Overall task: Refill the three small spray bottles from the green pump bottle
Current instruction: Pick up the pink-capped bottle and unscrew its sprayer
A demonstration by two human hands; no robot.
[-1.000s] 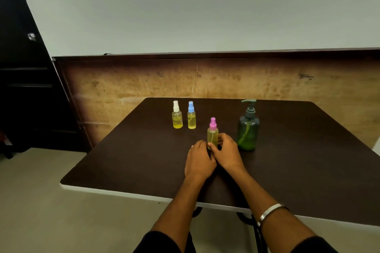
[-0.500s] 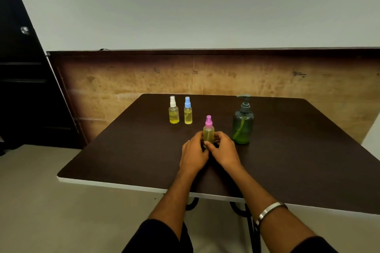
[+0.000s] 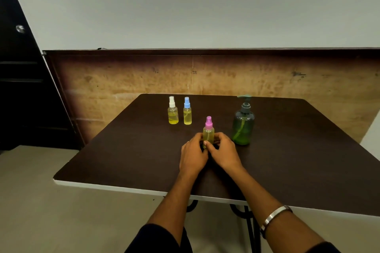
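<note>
ITEM 1 – pink bottle [image 3: 208, 132]. Upright on counter [image 3: 123, 150], near centre, closest of the three to you. Cap on. Pale yellow liquid inside; level hard to read behind your fingers.

ITEM 2 – white bottle [image 3: 173, 111]. Upright, far left part of counter, cap on, yellow liquid approx. halfway up.

ITEM 3 – blue bottle [image 3: 187, 112]. Just beside the white one, to its right, not touching. Cap on, yellow liquid approx. two-thirds up.

ITEM 4 – pump bottle [image 3: 243, 124]. Green, upright, just right of your right hand, apart from it. Pump head on, nobody touching it.

PROGRESS – judged early or mid-cycle. All three caps are seated and the pump is idle, so no transfer is under way. All bottles hold some liquid; can't tell which, if any, are already topped up. Likely left: uncap pink, fill from pump, recap, then check the others.

GRIP, L – left hand [image 3: 193, 154]: fingers curled round the lower left side of the pink bottle, touching it. Wrist resting low over counter.

GRIP, R – right hand [image 3: 223, 151]: fingers curled round the lower right side of the same bottle, thumb across the front near the base. Both grips closed on the body, neither on the cap.

NOTE – bottle is slim and light; you'd want one hand steadying the body while the other moves up to twist the cap.
</note>
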